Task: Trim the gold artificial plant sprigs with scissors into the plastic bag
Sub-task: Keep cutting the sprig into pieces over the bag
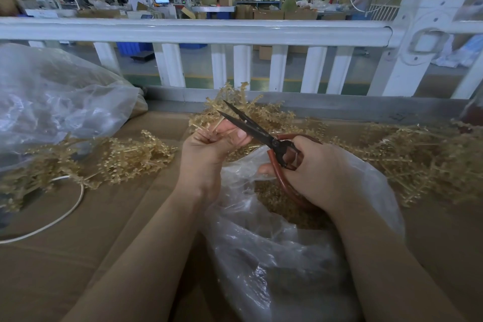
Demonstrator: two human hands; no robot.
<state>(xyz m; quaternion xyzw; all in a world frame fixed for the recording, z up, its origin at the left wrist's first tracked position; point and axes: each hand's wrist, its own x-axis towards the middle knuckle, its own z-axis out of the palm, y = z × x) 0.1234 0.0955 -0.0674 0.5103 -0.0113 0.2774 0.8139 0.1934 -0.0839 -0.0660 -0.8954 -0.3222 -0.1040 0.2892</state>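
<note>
My left hand point(209, 149) grips a bunch of gold sprigs point(222, 107) by the stems, their tips pointing away from me. My right hand point(318, 172) holds black-bladed scissors point(251, 125) by their red-brown loop handles. The blades are parted a little and lie across the stems just above my left fingers. Below both hands lies a clear plastic bag point(274, 256), its mouth open, with gold cuttings point(277, 204) inside.
Loose gold sprigs lie in a pile at the left point(125, 159) and a larger pile at the right point(423, 159) on the cardboard-covered table point(78, 256). A big filled plastic bag point(52, 102) sits at far left. A white cord point(52, 222) loops nearby. A white railing point(209, 31) borders the table.
</note>
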